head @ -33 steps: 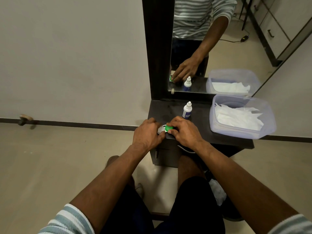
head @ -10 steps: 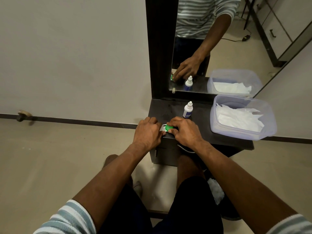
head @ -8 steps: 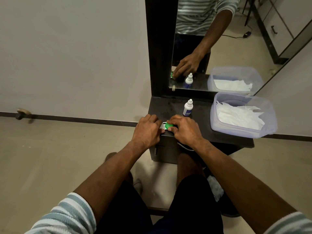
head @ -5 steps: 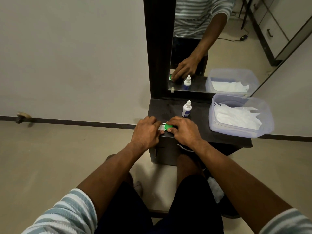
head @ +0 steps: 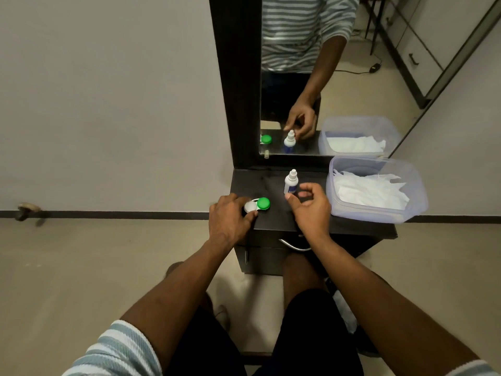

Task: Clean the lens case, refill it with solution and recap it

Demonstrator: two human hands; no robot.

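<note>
Now the lens case [head: 257, 206] lies near the centre of the frame on the front left part of the dark desk [head: 276, 221], its green cap [head: 263, 203] to the right and its white cap [head: 250, 206] to the left, both seemingly on. The left hand [head: 229, 218] rests over the case's left end, fingers curled around the white side and steadying it. The right hand [head: 311, 210] hovers just right of centre, holding nothing, fingers loosely spread and half curled, close to the small solution bottle [head: 291, 183] that stands upright just above it in the frame. A clear plastic tub [head: 406, 213] with white tissues [head: 371, 191] sits at the right edge of the desk, in front of the mirror [head: 325, 77].

The step in hand looks like the reach for the bottle. To do it well, the right hand should take the bottle by its body, low enough that it does not tip, and lift it straight up before moving toward the case. Meanwhile the left hand should keep the case flat on the desk, so it does not slide near the front edge; the caps likely need to come off before any solution goes in
</note>
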